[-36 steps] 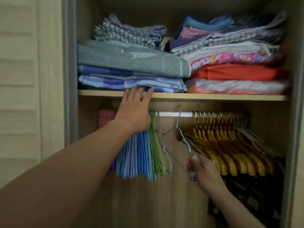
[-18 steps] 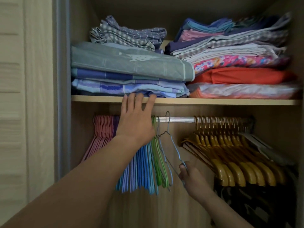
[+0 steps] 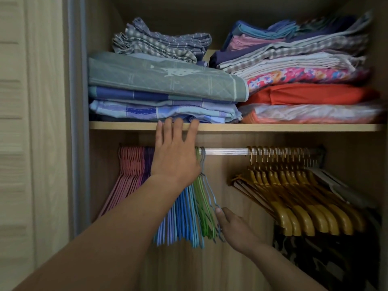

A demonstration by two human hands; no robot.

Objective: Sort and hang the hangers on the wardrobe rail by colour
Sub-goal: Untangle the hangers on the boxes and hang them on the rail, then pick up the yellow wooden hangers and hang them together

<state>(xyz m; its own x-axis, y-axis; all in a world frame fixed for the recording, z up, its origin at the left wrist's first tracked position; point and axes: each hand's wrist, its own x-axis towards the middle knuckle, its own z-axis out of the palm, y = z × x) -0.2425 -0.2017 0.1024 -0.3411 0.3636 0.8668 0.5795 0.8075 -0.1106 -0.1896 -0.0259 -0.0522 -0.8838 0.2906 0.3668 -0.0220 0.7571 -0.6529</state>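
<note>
Head view is showing your left hand [image 3: 175, 156] resting open-fingered against the rail [image 3: 225, 151]. At five o'clock, your right hand [image 3: 235, 227] is pinching the grey-blue wire hanger [image 3: 210, 193].

Two hands are being shown: a left hand [image 3: 175, 156] and a right hand [image 3: 236, 228]. One rail [image 3: 225, 151] and one shelf [image 3: 273, 127] are being seen, with two stacks of folded cloth. Pink [image 3: 128, 175], blue [image 3: 180, 219], green [image 3: 204, 208] and wooden hangers [image 3: 298, 208] are too crowded to be counted.
</note>
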